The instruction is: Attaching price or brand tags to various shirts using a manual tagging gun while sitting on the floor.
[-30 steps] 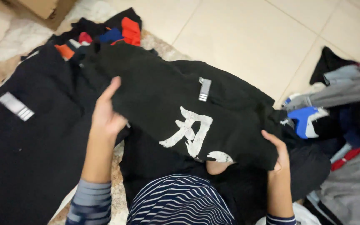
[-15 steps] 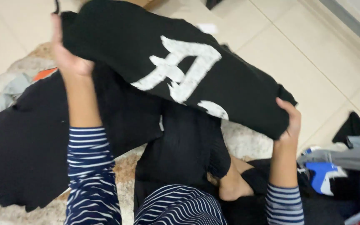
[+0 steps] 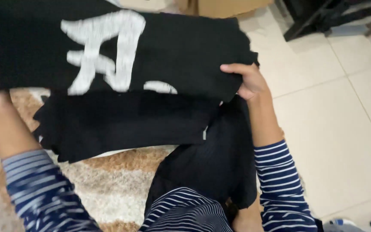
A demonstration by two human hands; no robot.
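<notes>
A black garment with a large white printed symbol point(image 3: 185, 51) is stretched out in the air across the upper part of the view. My right hand point(image 3: 243, 79) grips its right edge, thumb on top. My left forearm point(image 3: 1, 124) reaches up at the left; the hand itself is hidden behind the cloth, apparently gripping the garment's left side. Below the held garment another black piece of clothing point(image 3: 121, 124) lies flat on the rug. Both my sleeves are striped blue and white.
A shaggy beige and brown rug point(image 3: 117, 180) lies under the clothes. Pale floor tiles point(image 3: 336, 120) spread to the right. A cardboard box point(image 3: 224, 6) and dark furniture legs point(image 3: 318, 17) stand at the top. My legs in dark trousers point(image 3: 211, 163) are at the bottom centre.
The black printed garment has been lifted off the pile and swung up and to the left. The view has turned, so the heap of other clothes is out of sight.
</notes>
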